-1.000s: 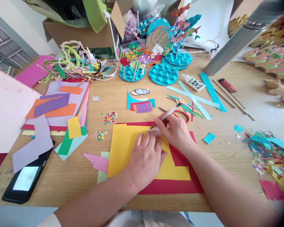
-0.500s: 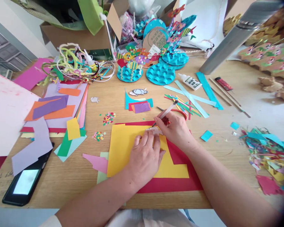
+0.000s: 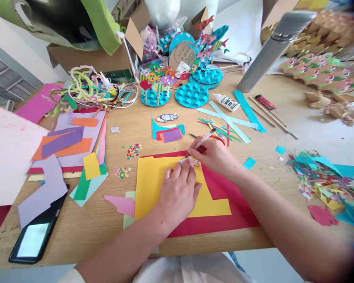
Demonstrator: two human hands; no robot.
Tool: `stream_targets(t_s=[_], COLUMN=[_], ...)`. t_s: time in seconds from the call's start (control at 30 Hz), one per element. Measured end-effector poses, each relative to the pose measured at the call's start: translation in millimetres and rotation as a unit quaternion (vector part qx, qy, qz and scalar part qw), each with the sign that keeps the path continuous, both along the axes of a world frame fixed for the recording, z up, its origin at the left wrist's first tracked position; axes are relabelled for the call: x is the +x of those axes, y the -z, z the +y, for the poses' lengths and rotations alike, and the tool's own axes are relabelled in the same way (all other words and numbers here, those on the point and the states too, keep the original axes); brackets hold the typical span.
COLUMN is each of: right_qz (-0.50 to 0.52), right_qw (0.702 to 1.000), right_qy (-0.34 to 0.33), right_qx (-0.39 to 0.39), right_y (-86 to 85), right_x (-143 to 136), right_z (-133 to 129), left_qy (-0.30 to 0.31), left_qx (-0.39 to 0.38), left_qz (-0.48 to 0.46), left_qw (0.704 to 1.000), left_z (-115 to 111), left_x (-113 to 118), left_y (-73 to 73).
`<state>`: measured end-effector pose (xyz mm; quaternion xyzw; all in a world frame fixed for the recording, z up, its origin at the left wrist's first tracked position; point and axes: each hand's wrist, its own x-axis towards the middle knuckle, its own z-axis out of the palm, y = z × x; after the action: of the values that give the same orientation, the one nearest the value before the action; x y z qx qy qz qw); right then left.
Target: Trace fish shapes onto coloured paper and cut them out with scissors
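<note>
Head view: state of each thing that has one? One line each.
left hand: flat, pressing a small cutout onto yellow paper
right hand: shut on pen, tip at the cutout
phone: screen lit, flat on table
glue bottle: lying on its side, capped

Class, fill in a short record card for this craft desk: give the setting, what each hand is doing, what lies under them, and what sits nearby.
Setting: wooden table strewn with paper scraps
Left hand: pressing a small pale paper cut-out flat on the yellow paper sheet
Right hand: pen-style grip on a thin white pen, tip at the cut-out
Under the sheet: red paper sheet
Nearby: black smartphone, white glue bottle
</note>
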<state>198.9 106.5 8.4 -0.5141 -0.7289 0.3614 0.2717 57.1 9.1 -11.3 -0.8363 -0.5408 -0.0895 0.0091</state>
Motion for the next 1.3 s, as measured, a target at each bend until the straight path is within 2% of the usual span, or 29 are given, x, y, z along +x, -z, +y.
stream_targets(t_s=[0.3,0.6,1.07,1.3], right_qz=[0.042,0.020,0.019,0.016], right_qw=[0.998,0.998,0.995,0.996], right_qy=[0.037,0.046,0.032,0.039], right_qx=[-0.004,0.023,0.090,0.082], right_y=[12.6,10.3,12.8,13.6], right_x=[2,5,12,13], right_z=[-3,-3,-1,-1], left_qy=[0.017,0.039,0.031,0.034], left_qx=[-0.009,-0.001,0.016,0.009], left_qz=[-0.014,-0.042,-0.025,-0.027], left_qw=[1.000,0.998,0.999,0.999], left_z=[2,7,7,8], left_x=[-1,0,2,2], left_y=[-1.9,6.4,4.3,4.3])
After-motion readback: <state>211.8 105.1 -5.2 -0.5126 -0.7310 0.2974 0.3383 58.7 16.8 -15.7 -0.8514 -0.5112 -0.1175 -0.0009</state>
